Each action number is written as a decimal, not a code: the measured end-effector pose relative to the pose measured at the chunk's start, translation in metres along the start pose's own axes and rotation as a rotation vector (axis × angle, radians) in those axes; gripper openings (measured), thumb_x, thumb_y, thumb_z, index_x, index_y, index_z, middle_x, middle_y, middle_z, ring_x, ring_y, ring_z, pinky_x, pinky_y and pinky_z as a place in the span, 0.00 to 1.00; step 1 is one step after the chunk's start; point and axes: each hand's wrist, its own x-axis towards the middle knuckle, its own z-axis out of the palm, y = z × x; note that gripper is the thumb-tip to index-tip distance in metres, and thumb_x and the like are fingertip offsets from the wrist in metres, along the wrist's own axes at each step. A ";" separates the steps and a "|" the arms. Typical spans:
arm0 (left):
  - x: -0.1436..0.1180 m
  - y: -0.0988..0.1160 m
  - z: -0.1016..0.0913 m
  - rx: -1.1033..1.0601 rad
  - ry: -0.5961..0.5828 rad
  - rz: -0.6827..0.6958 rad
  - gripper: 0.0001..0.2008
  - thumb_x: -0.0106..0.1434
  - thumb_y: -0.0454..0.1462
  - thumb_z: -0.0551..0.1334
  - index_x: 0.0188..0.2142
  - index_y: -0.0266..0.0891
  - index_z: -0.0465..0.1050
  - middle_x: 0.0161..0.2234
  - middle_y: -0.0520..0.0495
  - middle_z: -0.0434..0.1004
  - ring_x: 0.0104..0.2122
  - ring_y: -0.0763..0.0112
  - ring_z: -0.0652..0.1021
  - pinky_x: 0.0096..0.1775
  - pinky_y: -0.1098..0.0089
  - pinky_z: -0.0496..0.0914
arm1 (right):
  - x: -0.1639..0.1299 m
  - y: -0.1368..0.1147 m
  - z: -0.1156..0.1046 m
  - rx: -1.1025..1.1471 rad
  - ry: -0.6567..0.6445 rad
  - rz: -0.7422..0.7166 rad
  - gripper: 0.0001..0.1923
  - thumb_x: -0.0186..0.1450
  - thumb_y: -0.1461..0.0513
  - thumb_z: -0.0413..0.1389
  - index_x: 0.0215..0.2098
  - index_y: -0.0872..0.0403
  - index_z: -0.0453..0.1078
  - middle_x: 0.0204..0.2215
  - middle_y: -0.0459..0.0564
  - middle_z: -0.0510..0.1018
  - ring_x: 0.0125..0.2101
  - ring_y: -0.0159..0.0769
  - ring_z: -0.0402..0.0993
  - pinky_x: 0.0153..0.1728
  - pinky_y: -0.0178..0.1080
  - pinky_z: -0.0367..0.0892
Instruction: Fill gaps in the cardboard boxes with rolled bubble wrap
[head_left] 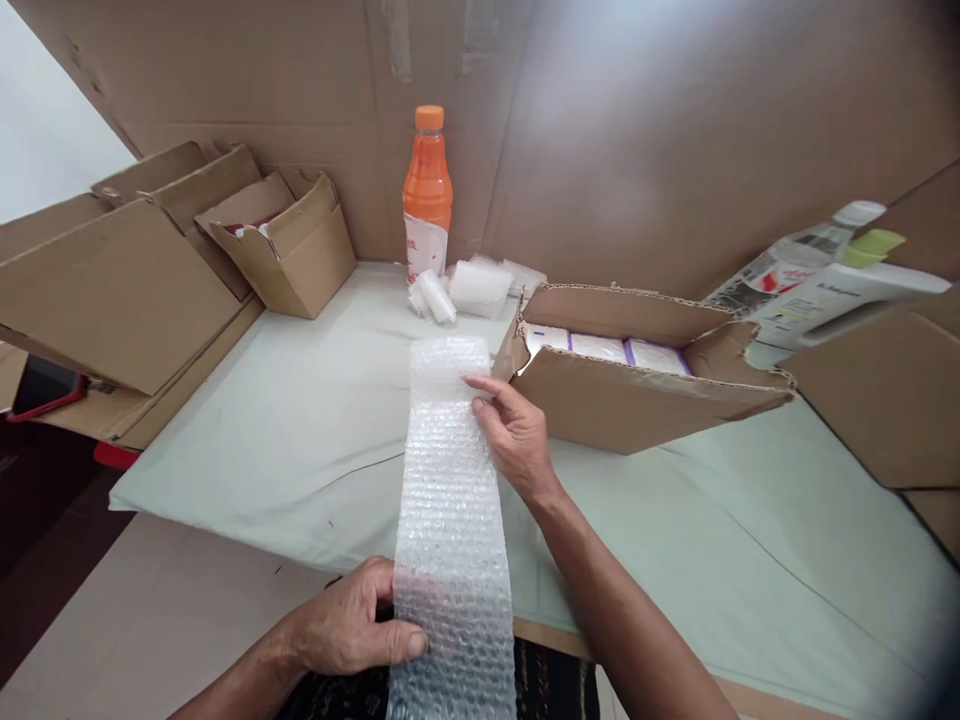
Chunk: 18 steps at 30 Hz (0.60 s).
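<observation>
Left hand [349, 630] nearest, pinching near end of long clear bubble-wrap strip [450, 500] at table edge. Right hand [514, 435] flat, fingers pressing strip's far part onto pale green table cover [300, 420]. Strip laid out, nothing wrapped yet. Beyond: open brown cardboard box [637, 390] of white packs, orange bottle [427, 195].

Left hand [349, 630] low near body, thumb and fingers pinched shut. Right hand [514, 430] extended forward, palm down, fingers loosely curled, forearm angled inward.

Hands [517, 435] on bubble wrap [450, 500], open box [637, 395]
</observation>
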 end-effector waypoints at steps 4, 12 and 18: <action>0.004 -0.010 0.008 -0.158 0.004 -0.047 0.22 0.62 0.52 0.67 0.43 0.34 0.82 0.37 0.40 0.81 0.35 0.65 0.79 0.40 0.69 0.71 | -0.004 0.018 0.000 -0.268 -0.256 0.059 0.20 0.64 0.66 0.51 0.52 0.54 0.77 0.53 0.56 0.78 0.47 0.45 0.78 0.49 0.49 0.72; 0.007 -0.016 0.011 -0.474 0.168 -0.088 0.23 0.54 0.47 0.74 0.42 0.31 0.82 0.33 0.41 0.81 0.30 0.70 0.77 0.35 0.72 0.71 | -0.033 0.000 -0.028 -0.573 -0.456 0.014 0.20 0.70 0.64 0.50 0.59 0.52 0.71 0.52 0.56 0.77 0.45 0.45 0.77 0.47 0.48 0.71; 0.016 -0.010 0.009 -0.755 0.343 -0.141 0.18 0.49 0.40 0.77 0.38 0.31 0.82 0.29 0.44 0.80 0.26 0.71 0.78 0.31 0.72 0.73 | -0.060 0.001 -0.023 -0.372 -0.681 -0.063 0.14 0.67 0.68 0.51 0.45 0.51 0.77 0.46 0.50 0.79 0.42 0.37 0.76 0.43 0.39 0.70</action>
